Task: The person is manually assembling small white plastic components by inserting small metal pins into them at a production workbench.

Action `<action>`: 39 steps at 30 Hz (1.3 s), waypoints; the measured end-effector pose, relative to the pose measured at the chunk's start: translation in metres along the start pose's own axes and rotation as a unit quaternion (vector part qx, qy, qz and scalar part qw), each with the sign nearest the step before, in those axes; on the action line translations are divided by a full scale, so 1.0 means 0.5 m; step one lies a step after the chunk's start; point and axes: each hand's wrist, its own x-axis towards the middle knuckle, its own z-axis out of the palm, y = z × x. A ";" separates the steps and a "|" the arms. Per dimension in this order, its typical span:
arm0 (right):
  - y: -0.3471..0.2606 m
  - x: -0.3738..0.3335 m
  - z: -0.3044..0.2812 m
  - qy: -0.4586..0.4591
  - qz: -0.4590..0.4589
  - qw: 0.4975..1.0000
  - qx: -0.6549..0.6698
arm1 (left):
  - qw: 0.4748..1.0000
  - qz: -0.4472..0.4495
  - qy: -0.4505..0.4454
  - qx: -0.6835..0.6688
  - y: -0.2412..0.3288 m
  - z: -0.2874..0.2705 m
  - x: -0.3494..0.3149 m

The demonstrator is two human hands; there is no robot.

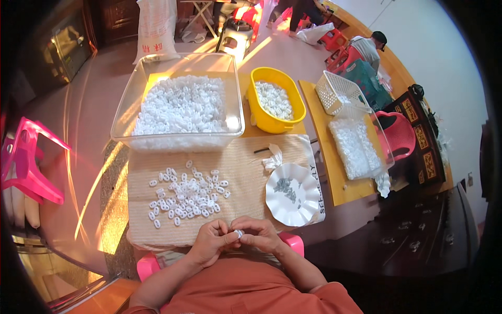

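Observation:
In front of my body, both hands meet at the near edge of the cloth-covered table [246, 172]. My left hand [212, 242] and my right hand [261, 235] are closed, their fingertips pinching one small white plastic piece [239, 234] between them. Fingers cover most of it. Just beyond lies a loose pile of white oval pieces with two holes each [191, 196]. To the right of the pile, a white scalloped plate [274, 209] carries small dark grey bits [285, 187], too small to name.
Behind the cloth stand a clear bin [183, 142] and a yellow tub [274, 124], both full of white pieces. A white basket [327, 99] and another clear box [384, 138] sit on a board at right. Pink stool [31, 167] at left; a seated person [366, 49] far right.

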 end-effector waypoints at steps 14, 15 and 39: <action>-0.150 0.042 -0.023 0.109 -0.121 0.901 -0.403 | 0.997 -0.036 0.002 -0.065 0.010 0.004 -0.001; -0.181 0.059 -0.034 0.156 -0.130 0.875 -0.440 | 0.997 -0.033 0.003 -0.068 0.007 0.002 -0.001; -0.081 0.216 -0.041 0.019 -0.086 0.781 -0.619 | 0.996 0.020 -0.024 0.089 -0.021 -0.003 0.001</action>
